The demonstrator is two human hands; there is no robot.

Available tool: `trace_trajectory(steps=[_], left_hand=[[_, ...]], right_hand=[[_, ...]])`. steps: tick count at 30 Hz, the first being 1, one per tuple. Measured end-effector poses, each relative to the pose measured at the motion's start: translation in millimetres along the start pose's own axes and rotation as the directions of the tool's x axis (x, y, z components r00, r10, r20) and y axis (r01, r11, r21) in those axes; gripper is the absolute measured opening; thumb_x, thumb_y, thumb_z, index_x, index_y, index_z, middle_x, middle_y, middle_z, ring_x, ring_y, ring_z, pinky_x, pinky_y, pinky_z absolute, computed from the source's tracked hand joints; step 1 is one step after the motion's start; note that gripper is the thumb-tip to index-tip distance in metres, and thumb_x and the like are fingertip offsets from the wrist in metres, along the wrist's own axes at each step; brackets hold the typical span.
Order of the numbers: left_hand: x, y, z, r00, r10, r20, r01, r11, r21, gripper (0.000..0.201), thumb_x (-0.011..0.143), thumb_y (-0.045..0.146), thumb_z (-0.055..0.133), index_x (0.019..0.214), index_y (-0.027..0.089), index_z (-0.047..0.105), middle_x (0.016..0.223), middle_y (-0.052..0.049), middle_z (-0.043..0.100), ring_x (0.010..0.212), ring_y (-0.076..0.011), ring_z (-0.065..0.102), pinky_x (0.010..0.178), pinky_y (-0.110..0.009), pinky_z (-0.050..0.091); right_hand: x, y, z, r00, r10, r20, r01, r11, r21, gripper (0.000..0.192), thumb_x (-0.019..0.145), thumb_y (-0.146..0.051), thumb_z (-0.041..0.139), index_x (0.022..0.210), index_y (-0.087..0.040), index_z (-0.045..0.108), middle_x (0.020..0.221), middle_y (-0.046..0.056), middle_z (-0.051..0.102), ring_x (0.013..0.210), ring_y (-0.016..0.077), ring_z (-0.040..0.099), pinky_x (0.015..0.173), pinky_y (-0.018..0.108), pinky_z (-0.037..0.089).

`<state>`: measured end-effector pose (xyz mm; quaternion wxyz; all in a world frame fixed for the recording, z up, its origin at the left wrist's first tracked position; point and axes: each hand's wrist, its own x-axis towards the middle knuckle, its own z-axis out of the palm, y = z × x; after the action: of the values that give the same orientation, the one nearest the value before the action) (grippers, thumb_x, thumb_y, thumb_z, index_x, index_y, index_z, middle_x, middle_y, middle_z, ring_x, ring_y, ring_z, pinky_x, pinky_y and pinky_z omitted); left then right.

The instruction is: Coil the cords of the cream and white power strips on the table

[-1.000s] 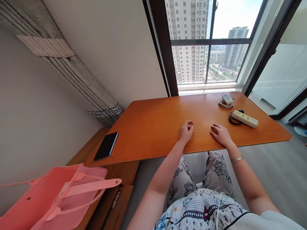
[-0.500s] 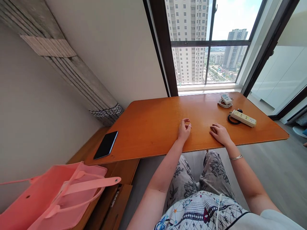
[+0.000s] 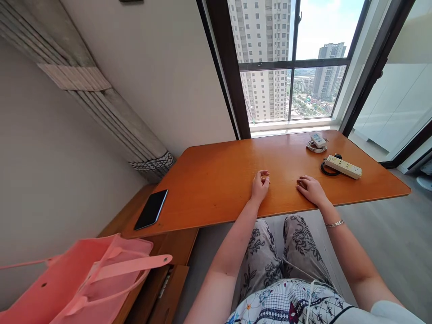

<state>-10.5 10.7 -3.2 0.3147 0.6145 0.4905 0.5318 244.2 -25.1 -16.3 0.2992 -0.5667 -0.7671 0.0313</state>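
- The left hand [image 3: 259, 186] rests on its edge on the wooden table [image 3: 216, 184], fingers loosely curled inward and holding nothing.
- The right hand [image 3: 311, 190] lies palm down on the same table, just to the right of the left hand, fingers relaxed and slightly spread, empty; a thin bracelet [image 3: 334, 223] circles its wrist.
- Bare tabletop shows in the gap between the two hands; they do not touch each other.
- Beyond the right hand and to its right lies a cream power strip [image 3: 344, 166] with a black cord [image 3: 326, 168] coiled at its near end, apart from the fingertips with open table between.
- Farther off, past the power strip toward the window [image 3: 290, 67], sits a small white socket adapter [image 3: 317, 140] on a coil of pale cable.
- Well to the left of the left hand, at the table's near left corner, a dark phone [image 3: 151, 209] lies flat, screen up.
- Lower and still farther left, a pink tote bag [image 3: 84, 279] with long handles stands open beside a low wooden cabinet [image 3: 168, 270].
- Nothing lies between either hand and the power strip.
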Motion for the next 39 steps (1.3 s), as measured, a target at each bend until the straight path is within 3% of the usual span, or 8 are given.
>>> trace_trajectory(steps=[39], left_hand=[[-2.8, 0.1, 1.0, 0.985, 0.055, 0.166, -0.068, 0.995, 0.072, 0.013, 0.085, 0.019, 0.055, 0.094, 0.021, 0.063, 0.092, -0.003, 0.072, 0.068, -0.0133, 0.066, 0.065, -0.027, 0.053]], right_hand=[[-1.1, -7.0, -5.4, 1.0, 0.005, -0.009, -0.005, 1.0, 0.008, 0.023, 0.09, -0.031, 0.061, 0.104, -0.02, 0.075, 0.122, 0.012, 0.071, 0.117, 0.029, 0.064, 0.103, 0.046, 0.05]])
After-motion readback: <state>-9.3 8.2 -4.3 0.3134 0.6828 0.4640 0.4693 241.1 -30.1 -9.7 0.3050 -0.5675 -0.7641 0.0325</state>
